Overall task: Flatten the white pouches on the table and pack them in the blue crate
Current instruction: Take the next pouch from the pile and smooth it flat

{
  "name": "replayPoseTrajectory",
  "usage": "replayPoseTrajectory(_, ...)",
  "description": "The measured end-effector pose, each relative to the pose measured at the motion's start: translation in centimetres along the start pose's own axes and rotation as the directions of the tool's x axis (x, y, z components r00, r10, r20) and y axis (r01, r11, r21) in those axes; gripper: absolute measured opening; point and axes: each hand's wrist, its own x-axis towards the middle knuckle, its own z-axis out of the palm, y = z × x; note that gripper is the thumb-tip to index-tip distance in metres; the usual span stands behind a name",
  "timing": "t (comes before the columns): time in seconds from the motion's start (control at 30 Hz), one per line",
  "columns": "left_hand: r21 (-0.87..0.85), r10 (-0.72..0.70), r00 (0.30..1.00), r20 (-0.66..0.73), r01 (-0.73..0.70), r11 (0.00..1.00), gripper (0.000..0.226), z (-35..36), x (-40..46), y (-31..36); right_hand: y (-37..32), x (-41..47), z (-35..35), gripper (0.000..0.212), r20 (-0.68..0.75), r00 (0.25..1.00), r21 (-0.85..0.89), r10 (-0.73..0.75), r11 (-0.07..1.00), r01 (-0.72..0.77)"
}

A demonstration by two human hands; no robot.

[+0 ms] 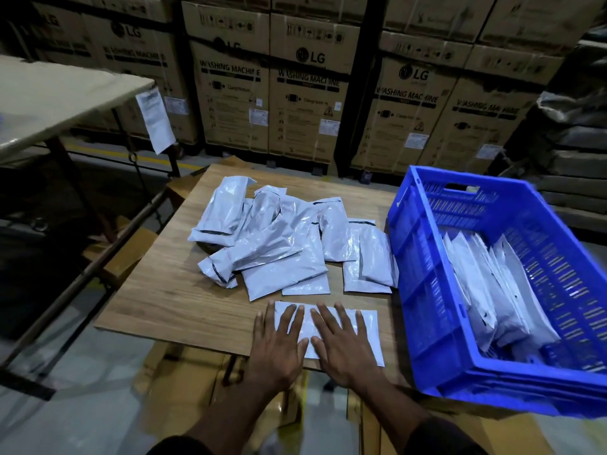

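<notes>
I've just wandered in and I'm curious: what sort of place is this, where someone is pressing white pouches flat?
Most likely a warehouse or packing area. Stacked cardboard washing machine boxes fill the back, and a blue crate beside the wooden table holds packed pouches.

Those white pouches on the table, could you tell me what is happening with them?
A person presses both flat hands, left hand and right hand, on one white pouch at the wooden table's near edge. A loose pile of pouches waits behind it. The blue crate already holds several packed pouches.
</notes>
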Motion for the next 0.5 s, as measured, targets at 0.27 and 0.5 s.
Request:
replayPoseTrajectory(0.27, -0.003, 0.022, 0.998, -0.060, -0.022, 1.000, 0.064, -0.1, -0.1, 0.1, 3.5, -0.7, -0.4, 0.061, -0.015, 0.995, -0.056, -0.100, 0.994, 0.099)
replayPoseTrajectory(0.5, -0.029, 0.019, 0.999, 0.045, -0.018, 0.999, 0.065, -0.3, 0.1, -0.4, 4.1, -1.1, -1.3, 0.077, 0.037, 0.992, 0.006, -0.124, 0.992, 0.124)
